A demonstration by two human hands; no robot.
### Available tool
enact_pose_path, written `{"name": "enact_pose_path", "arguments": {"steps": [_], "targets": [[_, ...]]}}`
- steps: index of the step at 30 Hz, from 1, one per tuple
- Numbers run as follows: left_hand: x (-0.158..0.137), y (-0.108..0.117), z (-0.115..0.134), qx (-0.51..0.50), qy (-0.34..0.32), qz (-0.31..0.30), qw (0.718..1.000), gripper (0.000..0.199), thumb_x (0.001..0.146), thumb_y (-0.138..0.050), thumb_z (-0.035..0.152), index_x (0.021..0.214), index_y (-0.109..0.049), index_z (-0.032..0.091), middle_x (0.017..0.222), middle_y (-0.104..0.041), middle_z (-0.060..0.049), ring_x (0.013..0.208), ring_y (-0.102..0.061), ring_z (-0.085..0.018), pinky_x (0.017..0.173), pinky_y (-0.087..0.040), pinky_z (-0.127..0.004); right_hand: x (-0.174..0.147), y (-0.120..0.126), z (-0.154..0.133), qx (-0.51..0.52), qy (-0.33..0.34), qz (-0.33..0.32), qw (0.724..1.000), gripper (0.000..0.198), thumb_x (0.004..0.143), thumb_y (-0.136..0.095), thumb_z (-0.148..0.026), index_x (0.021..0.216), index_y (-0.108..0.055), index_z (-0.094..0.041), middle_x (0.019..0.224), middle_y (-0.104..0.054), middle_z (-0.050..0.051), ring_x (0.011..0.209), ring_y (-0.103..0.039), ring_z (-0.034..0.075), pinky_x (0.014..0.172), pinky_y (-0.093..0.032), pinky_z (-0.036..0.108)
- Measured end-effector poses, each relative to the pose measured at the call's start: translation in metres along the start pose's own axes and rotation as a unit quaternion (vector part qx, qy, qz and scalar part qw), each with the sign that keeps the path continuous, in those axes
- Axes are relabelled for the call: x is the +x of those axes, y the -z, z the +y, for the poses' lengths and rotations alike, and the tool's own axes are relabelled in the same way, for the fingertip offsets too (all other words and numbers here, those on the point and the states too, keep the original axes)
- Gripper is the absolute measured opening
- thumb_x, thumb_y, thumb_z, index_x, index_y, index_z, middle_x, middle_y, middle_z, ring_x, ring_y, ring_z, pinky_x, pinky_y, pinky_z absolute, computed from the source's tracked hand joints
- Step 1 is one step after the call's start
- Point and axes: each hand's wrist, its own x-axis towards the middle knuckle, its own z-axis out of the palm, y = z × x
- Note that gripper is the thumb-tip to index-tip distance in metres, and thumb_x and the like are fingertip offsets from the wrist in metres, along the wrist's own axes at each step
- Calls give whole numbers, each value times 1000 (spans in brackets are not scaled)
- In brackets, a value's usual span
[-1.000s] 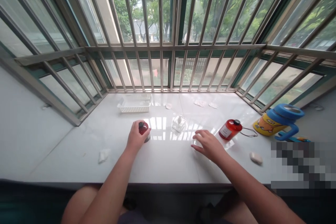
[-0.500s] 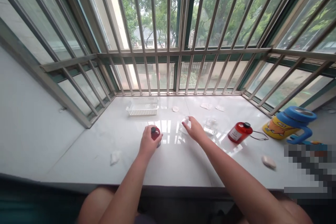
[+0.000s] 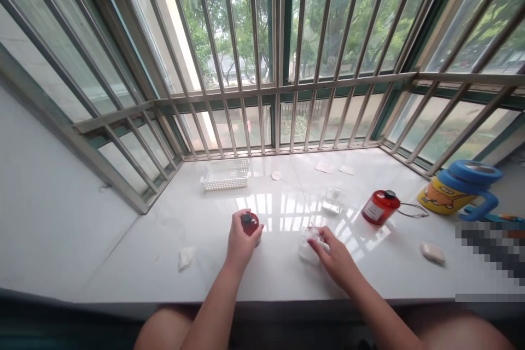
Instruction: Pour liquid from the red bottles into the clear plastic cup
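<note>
My left hand (image 3: 240,240) is closed around a dark red bottle (image 3: 252,224) with a black cap, which stands on the white counter (image 3: 254,279). Its lower part is mostly hidden by the fingers. To the right, my right hand (image 3: 334,254) pinches a clear, crinkled plastic piece (image 3: 308,247) low over the counter; its exact kind is too blurred to tell. Beyond that hand sits a clear container (image 3: 333,201). Farther right, a larger red bottle (image 3: 379,208) with a white label and black cap lies tilted or is distorted by the lens.
A white perforated basket (image 3: 225,181) stands near the barred window. Pale scraps (image 3: 276,175) and a crumpled white tissue (image 3: 186,258) lie about. On the right are a pale, rounded object (image 3: 432,253) and a blue-and-yellow mug (image 3: 445,194).
My right hand has come nearer the counter's front edge with the clear plastic, away from the clear container. My left hand stays around the red bottle. The camera view has tilted slightly.
</note>
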Motion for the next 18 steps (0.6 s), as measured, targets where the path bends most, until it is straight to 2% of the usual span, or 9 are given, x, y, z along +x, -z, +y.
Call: {"name": "enact_pose_path", "arguments": {"steps": [3,6,10,12,14,18], "targets": [[-1,-5,6,-4,-9,-5,1000,52,83,-81,37,127,-55,30,138,-66,-10,125,-69,-28,107,-55,-47,-26,26,16,-22,-12,28,999,36,102,-54,-61,124,-61,-33,133,-71,9,121,-69,36,104,-56,55],[-3,-13,12,-10,-14,-8,1000,50,83,-81,36,126,-56,30,137,-67,-9,124,-69,-28,108,-55,-47,-35,33,25,-40,-9,98,994,38,103,-51,-58,129,-59,-32,136,-68,11,129,-65,36,109,-54,58],[-6,-25,18,-17,-8,-6,1000,48,83,-80,37,124,-57,31,134,-68,-8,120,-70,-27,106,-56,-46,-27,10,18,-26,6,140,990,40,98,-59,-60,125,-58,-29,135,-66,13,131,-63,36,112,-52,58],[-7,-27,20,-19,-6,-6,1000,47,83,-80,38,123,-57,30,133,-68,-8,118,-70,-27,106,-56,-46,-18,-7,12,0,-10,150,989,48,93,-67,-63,124,-54,-29,128,-68,12,123,-67,36,107,-55,57],[-7,-26,22,-14,-4,-10,1000,45,83,-80,38,122,-58,30,132,-69,-8,118,-70,-27,107,-55,-48,-9,-22,7,30,-22,158,987,48,91,-69,-63,120,-51,-29,120,-70,10,111,-71,35,99,-58,55],[-1,-20,26,12,14,-17,1000,62,72,-91,42,123,-57,29,134,-68,-10,122,-69,-31,109,-53,-51,4,-35,6,56,-12,160,985,40,92,-67,-60,111,-52,-29,113,-71,8,104,-71,33,95,-59,52]]}}
